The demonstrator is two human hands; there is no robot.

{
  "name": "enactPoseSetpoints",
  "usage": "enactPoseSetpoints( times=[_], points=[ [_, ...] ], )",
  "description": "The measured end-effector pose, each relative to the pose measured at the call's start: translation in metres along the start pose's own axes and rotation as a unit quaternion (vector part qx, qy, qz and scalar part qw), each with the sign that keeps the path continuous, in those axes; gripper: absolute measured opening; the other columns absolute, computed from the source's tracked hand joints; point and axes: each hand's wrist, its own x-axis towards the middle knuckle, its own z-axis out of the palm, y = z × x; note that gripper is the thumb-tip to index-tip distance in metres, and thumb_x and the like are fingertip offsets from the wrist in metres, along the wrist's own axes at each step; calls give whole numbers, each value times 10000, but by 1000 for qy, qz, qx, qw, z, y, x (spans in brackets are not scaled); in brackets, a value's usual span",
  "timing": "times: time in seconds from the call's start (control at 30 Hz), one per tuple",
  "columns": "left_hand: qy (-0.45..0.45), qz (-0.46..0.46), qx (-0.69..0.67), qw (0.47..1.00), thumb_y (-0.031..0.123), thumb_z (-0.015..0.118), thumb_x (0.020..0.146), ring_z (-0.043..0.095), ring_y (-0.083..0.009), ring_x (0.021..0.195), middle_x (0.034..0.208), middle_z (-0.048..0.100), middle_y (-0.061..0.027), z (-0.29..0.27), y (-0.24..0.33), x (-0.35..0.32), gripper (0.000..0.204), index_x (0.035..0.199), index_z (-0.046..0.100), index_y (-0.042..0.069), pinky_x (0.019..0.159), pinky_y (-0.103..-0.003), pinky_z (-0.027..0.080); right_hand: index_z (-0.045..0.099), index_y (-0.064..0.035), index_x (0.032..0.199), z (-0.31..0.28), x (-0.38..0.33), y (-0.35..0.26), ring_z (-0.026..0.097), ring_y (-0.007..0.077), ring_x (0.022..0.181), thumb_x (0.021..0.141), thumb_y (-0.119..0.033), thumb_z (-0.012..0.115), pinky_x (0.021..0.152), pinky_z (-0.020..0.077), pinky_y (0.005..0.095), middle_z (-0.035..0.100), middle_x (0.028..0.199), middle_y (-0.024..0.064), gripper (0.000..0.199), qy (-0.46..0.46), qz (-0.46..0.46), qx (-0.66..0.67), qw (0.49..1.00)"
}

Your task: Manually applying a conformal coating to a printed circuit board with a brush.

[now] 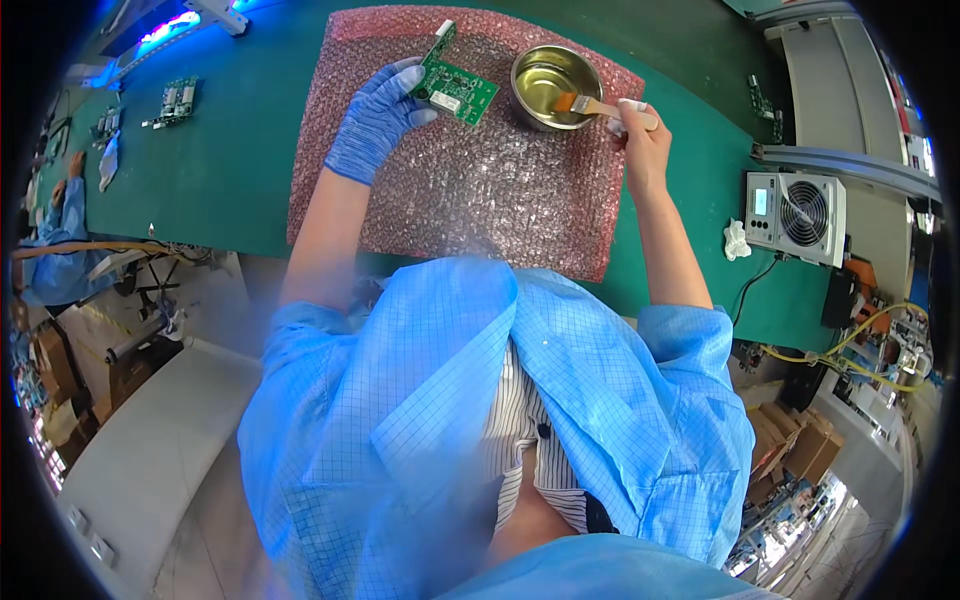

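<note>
My left hand [377, 118], in a blue glove with pale fingertips, grips a green circuit board [462, 92] by its left edge, above the bubble wrap. A smaller upright board with a white connector stands at its upper left corner. My right hand [645, 145], bare except for white covers on some fingertips, is closed on the wooden handle of a flat brush [597, 106]. The brush's orange bristles reach into a round metal bowl [516, 103] of yellowish liquid. Whether they touch the liquid I cannot tell. The bowl stands on the bubble wrap, right of the board.
Pink bubble wrap [470, 200] covers part of the green table [240, 150]. A white fan unit [797, 218] and crumpled tissue [737, 240] lie at right. More circuit boards [178, 100] sit at far left, near another person's blue sleeve [62, 225]. A metal rail [850, 170] crosses the right side.
</note>
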Motion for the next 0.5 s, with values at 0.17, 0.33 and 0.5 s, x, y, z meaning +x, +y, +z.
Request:
enactPoseSetpoints(
  times=[0.17, 0.33, 0.5],
  points=[
    [-11, 14, -9, 1000, 161, 665, 809, 648, -183, 792, 911, 640, -97, 7, -1, 7, 325, 1080, 567, 9, 588, -278, 578, 613, -25, 903, -28, 4, -15, 496, 57, 537, 881, -193, 568, 435, 383, 193, 594, 685, 24, 176, 32, -16, -7, 999],
    [-33, 1, 0, 999, 162, 660, 812, 648, -189, 797, 927, 641, -101, 12, -1, 15, 311, 1070, 577, 7, 599, -278, 579, 619, -5, 922, -48, 0, -31, 491, 68, 539, 880, -211, 573, 471, 375, 197, 580, 660, 26, 216, 24, -25, -24, 999],
    [-65, -9, -10, 998, 178, 650, 820, 647, -192, 806, 938, 643, -96, 18, -7, 25, 296, 1057, 590, 11, 613, -288, 577, 620, -16, 930, -43, -10, -45, 508, 86, 596, 882, -189, 576, 526, 399, 218, 582, 705, 28, 185, -25, -97, -81, 992]
  ],
)
